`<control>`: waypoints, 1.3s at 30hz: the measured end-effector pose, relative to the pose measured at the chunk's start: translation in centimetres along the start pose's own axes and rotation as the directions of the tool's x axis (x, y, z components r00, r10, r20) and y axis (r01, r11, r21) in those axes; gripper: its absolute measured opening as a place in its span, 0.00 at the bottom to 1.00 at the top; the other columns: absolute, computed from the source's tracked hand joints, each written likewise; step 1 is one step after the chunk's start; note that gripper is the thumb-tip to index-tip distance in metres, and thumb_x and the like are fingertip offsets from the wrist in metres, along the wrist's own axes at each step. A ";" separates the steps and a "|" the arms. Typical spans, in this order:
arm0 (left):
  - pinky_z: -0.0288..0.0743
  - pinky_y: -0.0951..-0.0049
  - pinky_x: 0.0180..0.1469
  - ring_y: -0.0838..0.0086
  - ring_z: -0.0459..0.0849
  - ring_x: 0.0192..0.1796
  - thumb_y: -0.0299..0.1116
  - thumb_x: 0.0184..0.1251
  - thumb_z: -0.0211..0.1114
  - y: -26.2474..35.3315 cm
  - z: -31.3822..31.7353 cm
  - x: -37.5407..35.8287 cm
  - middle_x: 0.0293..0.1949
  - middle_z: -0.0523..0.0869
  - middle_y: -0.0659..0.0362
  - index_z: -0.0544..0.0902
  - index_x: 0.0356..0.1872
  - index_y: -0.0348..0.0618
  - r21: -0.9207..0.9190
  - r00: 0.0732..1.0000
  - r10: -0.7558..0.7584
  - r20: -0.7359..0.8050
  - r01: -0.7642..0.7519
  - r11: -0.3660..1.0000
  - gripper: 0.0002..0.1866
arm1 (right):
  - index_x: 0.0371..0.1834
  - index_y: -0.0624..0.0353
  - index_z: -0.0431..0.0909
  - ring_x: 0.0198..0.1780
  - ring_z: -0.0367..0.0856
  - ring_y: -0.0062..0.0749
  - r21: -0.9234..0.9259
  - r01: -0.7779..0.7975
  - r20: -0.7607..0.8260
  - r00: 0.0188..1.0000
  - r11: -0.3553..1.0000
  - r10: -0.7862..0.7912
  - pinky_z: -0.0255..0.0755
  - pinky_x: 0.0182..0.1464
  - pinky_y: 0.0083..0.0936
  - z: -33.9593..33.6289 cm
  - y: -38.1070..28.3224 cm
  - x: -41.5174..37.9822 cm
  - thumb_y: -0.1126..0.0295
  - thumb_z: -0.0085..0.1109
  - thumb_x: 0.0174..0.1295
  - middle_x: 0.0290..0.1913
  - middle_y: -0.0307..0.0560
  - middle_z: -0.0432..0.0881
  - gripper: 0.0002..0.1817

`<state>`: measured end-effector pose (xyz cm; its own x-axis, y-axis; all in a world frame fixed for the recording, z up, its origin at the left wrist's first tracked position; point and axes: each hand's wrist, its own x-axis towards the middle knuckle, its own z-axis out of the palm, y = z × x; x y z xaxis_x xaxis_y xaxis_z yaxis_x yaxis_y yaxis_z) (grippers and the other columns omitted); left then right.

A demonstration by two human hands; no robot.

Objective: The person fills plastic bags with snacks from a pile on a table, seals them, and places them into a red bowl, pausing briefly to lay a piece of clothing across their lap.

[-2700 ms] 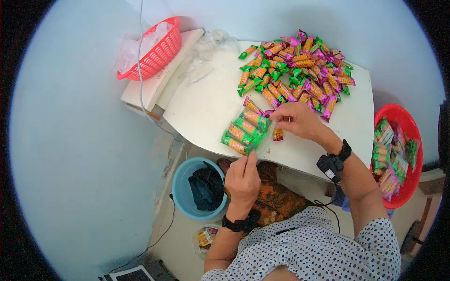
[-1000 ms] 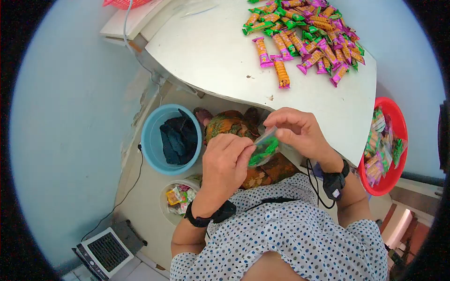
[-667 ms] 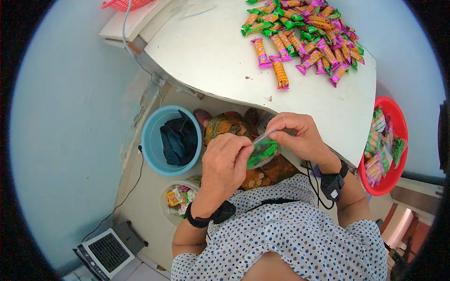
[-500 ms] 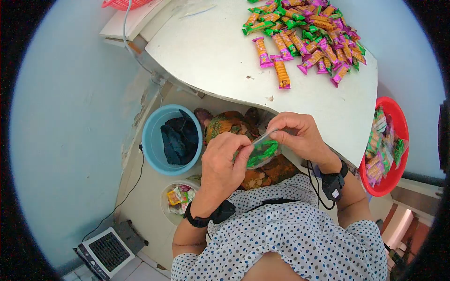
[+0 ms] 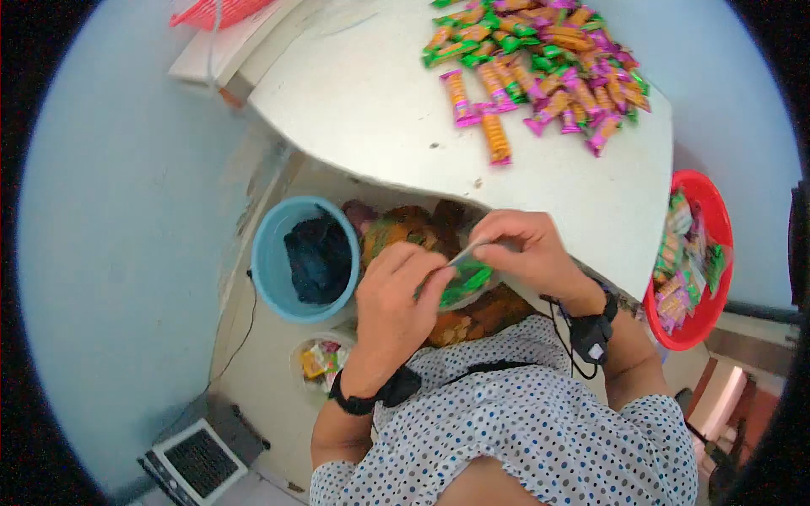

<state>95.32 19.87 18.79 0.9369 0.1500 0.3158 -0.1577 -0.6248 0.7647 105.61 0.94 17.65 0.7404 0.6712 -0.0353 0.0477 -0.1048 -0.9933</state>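
A clear plastic bag (image 5: 466, 285) with green-wrapped pieces inside hangs between my two hands, over my lap. My left hand (image 5: 400, 291) pinches one end of its top edge between thumb and fingers. At the other end of that edge, my right hand (image 5: 530, 253) is closed in a pinch. Part of the bag is hidden behind my left fingers. Beyond my hands, a pile of small snack packs (image 5: 557, 67) in purple and green wrappers lies on the white table (image 5: 371, 118).
A blue basin (image 5: 263, 278) holding dark cloth stands at the left, above a small tub (image 5: 297, 363) of colourful packets. At the right is a red basin (image 5: 717, 312) of filled bags. A dark-grilled appliance (image 5: 202, 460) stands lower left; a red basket (image 5: 224, 10) is upper left.
The whole view has shifted slightly. Both hands keep their pinch on the bag's top edge, and the bag is still between them.
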 end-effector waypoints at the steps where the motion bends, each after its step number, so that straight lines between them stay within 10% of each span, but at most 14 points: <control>1: 0.78 0.67 0.38 0.61 0.84 0.34 0.23 0.54 0.73 0.3 0.2 0.2 0.31 0.84 0.54 0.84 0.32 0.39 -0.024 1.000 0.004 -0.006 -0.004 1.000 0.06 | 0.37 0.64 0.84 0.40 0.82 0.23 -0.023 0.004 0.003 1.000 1.000 -0.004 0.77 0.45 0.23 0.0 0.0 0.1 0.74 0.66 0.59 0.36 0.43 0.85 0.06; 5: 0.76 0.70 0.37 0.64 0.83 0.33 0.20 0.53 0.71 1.4 0.1 0.1 0.30 0.83 0.54 0.83 0.30 0.37 -0.030 0.999 -0.042 0.007 0.042 0.999 0.05 | 0.39 0.62 0.86 0.43 0.84 0.34 -0.118 0.236 0.076 0.971 0.964 -0.228 0.77 0.47 0.29 0.0 0.6 0.3 0.69 0.69 0.57 0.39 0.48 0.86 0.10; 25: 0.73 0.70 0.32 0.65 0.81 0.27 0.23 0.52 0.73 -0.6 -3.6 -0.7 0.27 0.81 0.52 0.84 0.31 0.36 -0.054 0.949 -0.189 0.251 0.208 0.977 0.07 | 0.38 0.63 0.87 0.35 0.82 0.19 0.020 0.013 0.017 1.000 1.000 -0.013 0.77 0.40 0.22 0.0 0.5 -0.3 0.70 0.67 0.62 0.31 0.42 0.87 0.08; 39: 0.78 0.75 0.49 0.77 0.83 0.46 0.28 0.65 0.71 -4.5 -1.3 -3.1 0.50 0.84 0.58 0.86 0.47 0.34 -0.628 0.893 -0.408 0.190 0.430 0.649 0.12 | 0.37 0.66 0.86 0.39 0.84 0.22 0.227 -0.201 -0.079 0.971 0.953 0.224 0.78 0.47 0.23 1.0 0.3 -0.4 0.71 0.62 0.67 0.35 0.44 0.88 0.08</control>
<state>92.78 23.20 15.08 0.9602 0.2433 -0.1371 0.1050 0.1404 0.9845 104.66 1.38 17.24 0.7828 0.5707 -0.2480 -0.2554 -0.0688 -0.9644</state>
